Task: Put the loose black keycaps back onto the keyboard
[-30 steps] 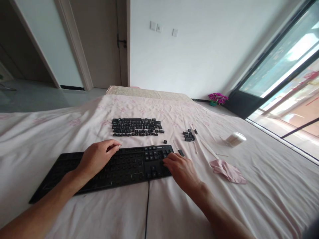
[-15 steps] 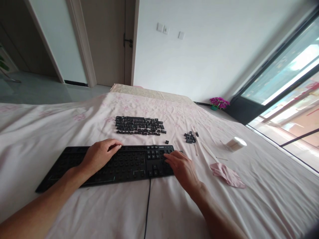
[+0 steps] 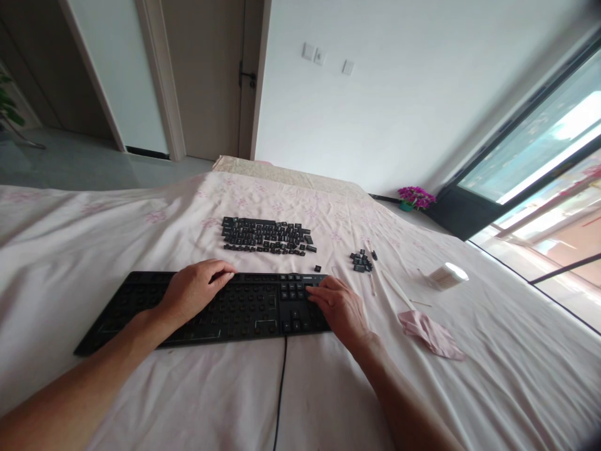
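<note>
A black keyboard (image 3: 235, 310) lies across the bed, its main block stripped of keycaps, with caps on the navigation and arrow keys. My left hand (image 3: 195, 291) is closed over its far edge, left of centre, thumb against the frame. Over the number pad at the right end is my right hand (image 3: 342, 307), its fingers bent together; whatever is under the fingertips is hidden. Just beyond the keyboard sits a single loose keycap (image 3: 318, 268). Rows of removed keycaps (image 3: 267, 237) lie farther back, and a smaller heap of keycaps (image 3: 361, 262) is to their right.
A cable (image 3: 282, 388) runs from the keyboard toward me. On the right are a clear tub of cotton swabs (image 3: 445, 276), a crumpled pink cloth (image 3: 429, 335) and a few loose swabs (image 3: 374, 285). Everything lies on a wrinkled floral bedsheet (image 3: 225, 401).
The whole view has shifted slightly. My right hand's fingers have drawn a little closer together over the number pad. My left hand keeps its place on the keyboard.
</note>
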Action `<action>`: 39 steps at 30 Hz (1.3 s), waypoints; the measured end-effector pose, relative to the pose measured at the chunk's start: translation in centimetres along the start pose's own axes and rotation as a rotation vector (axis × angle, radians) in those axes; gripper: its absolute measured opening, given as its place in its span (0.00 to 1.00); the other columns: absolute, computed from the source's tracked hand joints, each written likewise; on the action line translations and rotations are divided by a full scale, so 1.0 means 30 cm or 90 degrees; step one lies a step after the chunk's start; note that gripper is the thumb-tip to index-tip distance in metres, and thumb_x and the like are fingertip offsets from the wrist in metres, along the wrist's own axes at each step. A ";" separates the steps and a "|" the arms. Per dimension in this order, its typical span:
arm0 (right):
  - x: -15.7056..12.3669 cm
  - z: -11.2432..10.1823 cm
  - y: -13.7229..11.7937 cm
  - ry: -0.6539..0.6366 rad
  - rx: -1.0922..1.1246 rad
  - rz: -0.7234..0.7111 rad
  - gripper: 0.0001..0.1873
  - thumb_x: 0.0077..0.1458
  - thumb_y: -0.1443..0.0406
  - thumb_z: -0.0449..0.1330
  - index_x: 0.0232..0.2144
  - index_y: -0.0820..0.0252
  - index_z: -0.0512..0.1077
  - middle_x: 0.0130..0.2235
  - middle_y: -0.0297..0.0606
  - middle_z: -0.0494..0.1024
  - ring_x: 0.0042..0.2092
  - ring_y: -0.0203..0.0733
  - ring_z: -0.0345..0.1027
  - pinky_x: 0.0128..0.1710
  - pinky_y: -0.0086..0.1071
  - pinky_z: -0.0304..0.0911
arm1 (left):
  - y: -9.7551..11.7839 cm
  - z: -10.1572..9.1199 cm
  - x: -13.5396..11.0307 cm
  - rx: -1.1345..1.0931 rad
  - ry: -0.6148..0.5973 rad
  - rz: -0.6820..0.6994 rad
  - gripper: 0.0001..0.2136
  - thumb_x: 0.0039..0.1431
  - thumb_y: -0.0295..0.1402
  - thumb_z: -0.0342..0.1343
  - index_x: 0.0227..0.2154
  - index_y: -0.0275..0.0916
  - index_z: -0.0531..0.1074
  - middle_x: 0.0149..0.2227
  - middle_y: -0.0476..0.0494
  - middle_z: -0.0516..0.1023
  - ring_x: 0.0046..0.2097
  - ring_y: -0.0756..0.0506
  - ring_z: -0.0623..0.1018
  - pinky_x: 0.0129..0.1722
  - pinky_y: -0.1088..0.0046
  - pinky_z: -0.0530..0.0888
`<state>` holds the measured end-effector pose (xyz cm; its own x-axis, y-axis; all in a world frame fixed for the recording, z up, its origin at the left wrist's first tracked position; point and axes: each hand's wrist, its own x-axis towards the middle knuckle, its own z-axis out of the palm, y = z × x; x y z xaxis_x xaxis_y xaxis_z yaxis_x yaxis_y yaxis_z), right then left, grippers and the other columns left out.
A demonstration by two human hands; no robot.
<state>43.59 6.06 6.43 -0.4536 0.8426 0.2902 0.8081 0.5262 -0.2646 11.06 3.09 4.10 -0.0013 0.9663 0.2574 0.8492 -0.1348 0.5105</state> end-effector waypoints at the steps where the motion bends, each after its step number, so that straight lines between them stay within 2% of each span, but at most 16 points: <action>1: 0.002 -0.002 -0.002 -0.003 -0.003 -0.001 0.10 0.61 0.61 0.59 0.41 0.44 0.79 0.35 0.32 0.75 0.39 0.39 0.68 0.35 0.29 0.60 | -0.001 0.000 0.000 -0.001 0.001 0.001 0.11 0.61 0.41 0.50 0.38 0.47 0.77 0.41 0.52 0.82 0.43 0.45 0.79 0.42 0.72 0.70; 12: 0.006 -0.020 -0.025 -0.031 -0.057 -0.011 0.11 0.63 0.61 0.56 0.41 0.47 0.79 0.35 0.33 0.75 0.38 0.38 0.67 0.35 0.29 0.58 | 0.004 -0.001 0.000 0.014 -0.003 0.008 0.13 0.61 0.42 0.48 0.39 0.46 0.76 0.42 0.49 0.82 0.44 0.44 0.79 0.42 0.71 0.71; 19: -0.005 -0.029 -0.059 -0.073 -0.193 -0.048 0.13 0.65 0.64 0.52 0.42 0.49 0.77 0.34 0.35 0.73 0.36 0.37 0.64 0.31 0.31 0.52 | 0.003 -0.004 -0.002 0.006 -0.004 0.007 0.13 0.61 0.42 0.48 0.38 0.47 0.77 0.43 0.50 0.82 0.44 0.44 0.79 0.43 0.71 0.71; 23: -0.016 -0.027 -0.055 -0.094 -0.224 -0.057 0.14 0.64 0.66 0.52 0.48 0.49 0.73 0.37 0.36 0.73 0.38 0.39 0.64 0.33 0.32 0.52 | 0.007 -0.006 -0.002 0.001 0.000 0.010 0.13 0.61 0.41 0.49 0.38 0.46 0.77 0.42 0.50 0.82 0.44 0.44 0.79 0.43 0.71 0.71; 28: -0.032 -0.033 -0.064 -0.107 -0.251 -0.072 0.20 0.59 0.70 0.54 0.53 0.52 0.69 0.40 0.39 0.73 0.41 0.43 0.62 0.37 0.35 0.53 | 0.010 -0.004 -0.004 0.009 0.001 0.007 0.12 0.61 0.41 0.49 0.38 0.46 0.77 0.42 0.50 0.82 0.44 0.44 0.79 0.43 0.71 0.71; 33: -0.037 -0.035 -0.078 -0.115 -0.276 -0.078 0.22 0.57 0.72 0.54 0.54 0.55 0.68 0.40 0.40 0.73 0.41 0.45 0.61 0.37 0.39 0.52 | 0.009 -0.003 -0.004 0.013 -0.003 0.006 0.12 0.61 0.41 0.49 0.39 0.46 0.77 0.42 0.50 0.82 0.44 0.44 0.79 0.43 0.71 0.71; 39: -0.031 -0.031 -0.081 -0.105 -0.267 -0.086 0.20 0.57 0.71 0.55 0.51 0.55 0.70 0.39 0.40 0.73 0.41 0.45 0.61 0.37 0.39 0.51 | 0.007 -0.002 -0.002 0.012 -0.002 0.004 0.12 0.61 0.41 0.50 0.39 0.46 0.77 0.43 0.50 0.82 0.44 0.44 0.79 0.43 0.71 0.71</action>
<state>42.38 3.90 7.67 -0.5915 0.7945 0.1373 0.8043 0.5695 0.1695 11.21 2.99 4.24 0.0054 0.9664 0.2570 0.8592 -0.1360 0.4933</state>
